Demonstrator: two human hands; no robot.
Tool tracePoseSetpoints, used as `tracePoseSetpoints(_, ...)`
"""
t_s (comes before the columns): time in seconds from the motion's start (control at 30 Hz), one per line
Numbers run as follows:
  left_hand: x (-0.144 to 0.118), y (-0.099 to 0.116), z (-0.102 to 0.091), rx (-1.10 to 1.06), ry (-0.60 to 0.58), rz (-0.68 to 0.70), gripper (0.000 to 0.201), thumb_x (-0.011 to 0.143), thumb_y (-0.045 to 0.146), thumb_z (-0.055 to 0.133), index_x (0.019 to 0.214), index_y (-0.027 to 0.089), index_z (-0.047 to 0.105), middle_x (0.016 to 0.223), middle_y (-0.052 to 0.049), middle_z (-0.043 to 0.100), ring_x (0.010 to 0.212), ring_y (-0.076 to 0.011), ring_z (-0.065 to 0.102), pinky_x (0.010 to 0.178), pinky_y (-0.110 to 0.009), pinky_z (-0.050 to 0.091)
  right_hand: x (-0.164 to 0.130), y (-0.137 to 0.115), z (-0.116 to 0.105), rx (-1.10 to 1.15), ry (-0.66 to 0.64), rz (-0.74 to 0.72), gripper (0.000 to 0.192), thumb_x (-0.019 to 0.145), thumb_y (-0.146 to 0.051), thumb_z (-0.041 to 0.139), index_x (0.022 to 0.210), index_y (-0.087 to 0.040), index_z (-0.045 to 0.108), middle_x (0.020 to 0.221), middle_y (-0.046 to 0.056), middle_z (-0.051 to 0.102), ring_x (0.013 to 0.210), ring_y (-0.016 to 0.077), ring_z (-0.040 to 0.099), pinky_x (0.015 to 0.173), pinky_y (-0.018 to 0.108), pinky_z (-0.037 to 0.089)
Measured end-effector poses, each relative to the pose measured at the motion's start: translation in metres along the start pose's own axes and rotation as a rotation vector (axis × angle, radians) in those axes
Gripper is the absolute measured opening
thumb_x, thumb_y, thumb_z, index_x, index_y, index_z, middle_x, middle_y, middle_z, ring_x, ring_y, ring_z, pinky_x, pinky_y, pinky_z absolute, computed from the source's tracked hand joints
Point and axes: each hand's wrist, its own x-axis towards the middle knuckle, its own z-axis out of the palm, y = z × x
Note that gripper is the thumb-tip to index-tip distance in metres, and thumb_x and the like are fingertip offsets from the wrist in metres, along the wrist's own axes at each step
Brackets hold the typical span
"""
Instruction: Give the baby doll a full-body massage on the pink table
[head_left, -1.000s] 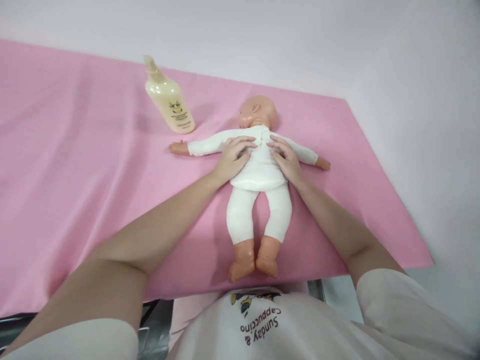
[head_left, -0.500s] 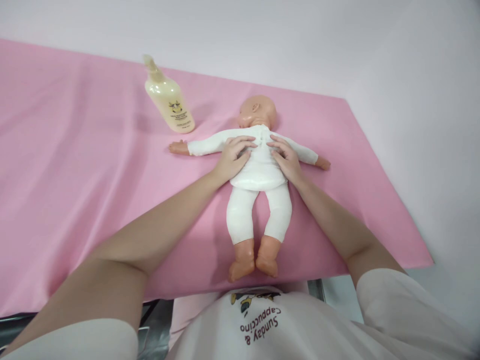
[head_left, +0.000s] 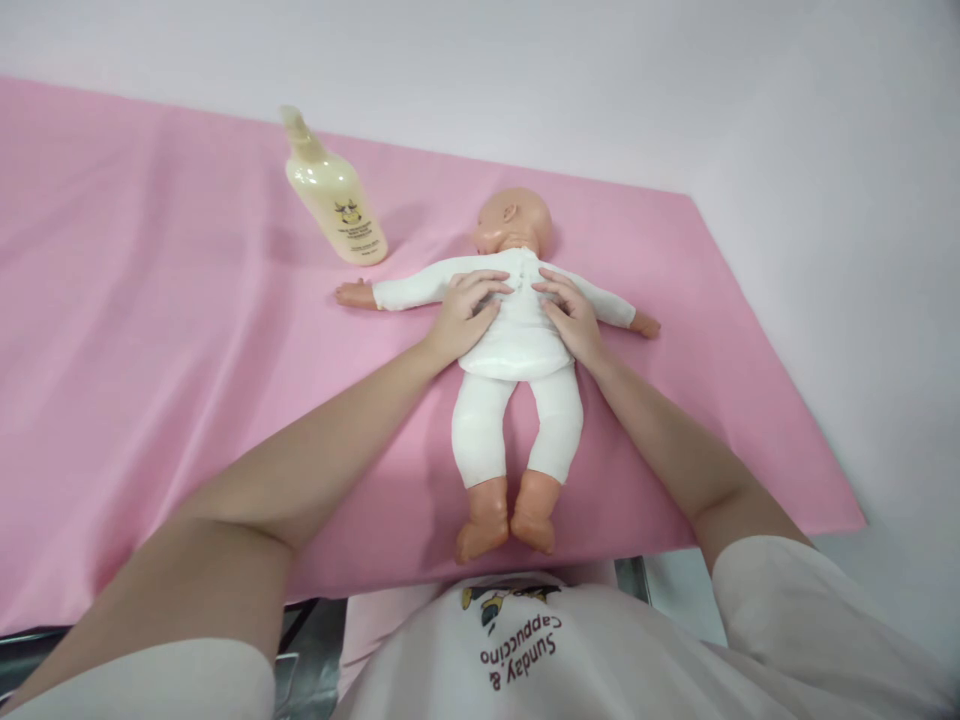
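Observation:
A baby doll (head_left: 516,345) in a white top and white leggings lies face down, its head turned to the left and its arms stretched out to both sides. My left hand (head_left: 466,315) rests on the left side of the doll's back, fingers spread over the cloth. On the right side of the back lies my right hand (head_left: 571,315), its fingers also apart and pointing inward. Between the two sets of fingertips a strip of the white top shows. The doll's bare feet point toward me.
A pale yellow pump bottle (head_left: 341,205) with a cow picture stands beyond the doll's left-hand arm. Pink cloth (head_left: 187,330) covers the table, whose right edge slants toward me. A white wall (head_left: 600,80) rises behind.

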Motion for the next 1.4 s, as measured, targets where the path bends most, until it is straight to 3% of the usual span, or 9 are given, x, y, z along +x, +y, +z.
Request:
tracePoseSetpoints(0.57,-0.0001,-0.0004,0.0002,0.008,-0.002,0.004,0.025,0.094,0.026,0.052,0.111,0.027,0.070,0.139,-0.006,0.068,0.132,-0.0292,0.059,0.119,-0.053,0.038,-0.0003,-0.0023,0.0001,0.000,0.010,-0.002,0.034,0.097,-0.052,0.058,0.113,-0.026,0.072,0.149,0.006,0.061,0.120,0.0256,0.063,0.102,0.043,0.055)
tracePoseSetpoints(0.73,-0.0001,0.0009,-0.0001,0.013,-0.003,-0.006,0.025,0.094,0.027,0.052,0.111,0.028,0.070,0.139,-0.005,0.069,0.132,-0.0290,0.059,0.119,-0.053,0.038,-0.0002,-0.0013,0.0010,-0.009,0.008,0.011,0.035,0.097,-0.052,0.058,0.114,-0.025,0.071,0.151,0.006,0.060,0.113,0.0244,0.065,0.098,0.042,0.056)
tracePoseSetpoints(1.17,-0.0003,-0.0001,0.0001,0.011,0.001,0.004,0.025,0.094,0.026,0.052,0.112,0.026,0.070,0.139,-0.006,0.069,0.132,-0.0283,0.059,0.119,-0.052,0.037,0.0000,-0.0016,0.0001,0.007,0.009,-0.009,0.031,0.097,-0.049,0.060,0.113,-0.024,0.072,0.148,0.007,0.062,0.127,0.0271,0.061,0.107,0.045,0.053)
tracePoseSetpoints(1.4,-0.0004,0.0004,-0.0001,0.014,0.002,0.008,0.025,0.095,0.026,0.052,0.112,0.026,0.071,0.139,-0.006,0.069,0.131,-0.0283,0.060,0.119,-0.052,0.038,0.0002,-0.0002,0.0006,-0.006,0.012,-0.014,0.032,0.098,-0.046,0.059,0.115,-0.023,0.072,0.149,0.008,0.061,0.112,0.0245,0.066,0.103,0.045,0.055)
